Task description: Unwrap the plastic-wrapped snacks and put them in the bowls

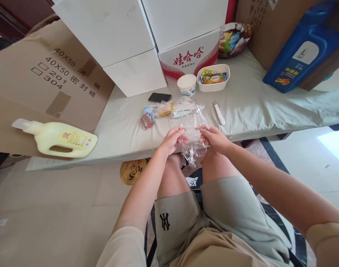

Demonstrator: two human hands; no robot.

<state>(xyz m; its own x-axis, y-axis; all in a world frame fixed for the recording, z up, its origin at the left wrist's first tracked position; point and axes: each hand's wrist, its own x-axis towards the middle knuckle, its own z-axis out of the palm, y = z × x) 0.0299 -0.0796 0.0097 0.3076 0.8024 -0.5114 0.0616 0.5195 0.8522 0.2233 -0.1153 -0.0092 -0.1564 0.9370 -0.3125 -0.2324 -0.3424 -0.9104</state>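
Here, at the centre of the frame, both hands work a clear plastic bag (192,128) at the front edge of a low table (250,107) draped in a pale cloth. The left hand (172,140) pinches the bag's left edge between thumb and fingers, and the right hand (214,138) pinches the right edge the same way, so the film is stretched between them. Its upper part lies on the cloth and its lower end hangs off the edge above the person's knees; gripping both sides looks like a way to hold the floppy film spread.

Just left of the bag lie a few small wrapped snacks (154,113), and a dark phone (159,97) sits beyond them. Behind the bag stand a paper cup (186,84) and a white dish (213,78) of packets, within easy reach. A slim white tool (219,113) lies to the right of the bag.

At the left of the frame a yellow bottle (58,138) lies on its side against a cardboard box (41,74). A blue jug (303,52) leans at the upper right, and white boxes (136,40) fill the top centre.
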